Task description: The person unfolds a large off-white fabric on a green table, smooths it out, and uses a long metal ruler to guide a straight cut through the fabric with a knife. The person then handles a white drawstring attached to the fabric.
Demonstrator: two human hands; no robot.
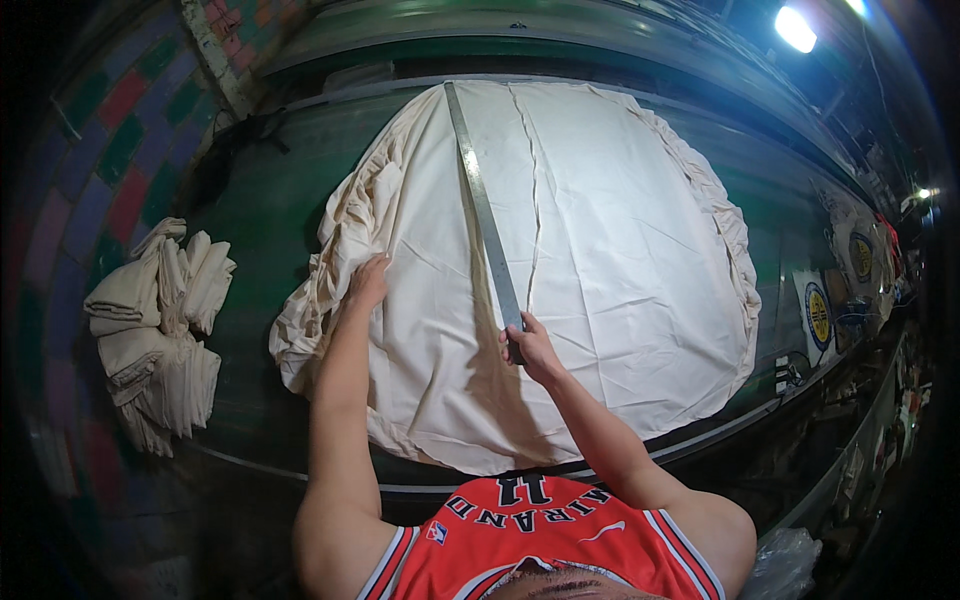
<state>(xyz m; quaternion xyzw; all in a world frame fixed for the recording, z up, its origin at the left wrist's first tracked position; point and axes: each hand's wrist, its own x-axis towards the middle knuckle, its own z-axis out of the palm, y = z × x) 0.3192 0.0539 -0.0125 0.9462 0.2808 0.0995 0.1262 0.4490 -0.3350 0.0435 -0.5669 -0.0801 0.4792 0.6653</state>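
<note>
Cream fabric [640, 270] is spread broadly across the green table [285, 175] in front of me, bunched in ruffled folds along its left and right margins, its near edge just ahead of my body. A raised crease runs lengthwise near its middle. A metal straightedge [481, 200] extends over the fabric from its far edge toward me, left of the crease and slightly slanted, with a dark shadow along the left of its near part.

Left arm: extended forward, nearly straight. My left hand [368, 282] is set on the fabric beside the left ruffles, fingers directed away from me and to the right; whether it pinches the cloth I cannot tell. The wide flat area lies to the right of this hand.

Right arm: bent at the elbow, forearm angled forward and inward. My right hand [535, 350] grips the near end of the straightedge, fingers wrapped around it, above the near-middle part of the fabric. The fabric extends beyond this hand and to both sides of it.

Periphery: folded cream cloths [155, 345] are piled to the left; a sheet with a round blue-and-yellow emblem [818, 312] is at the right.
</note>
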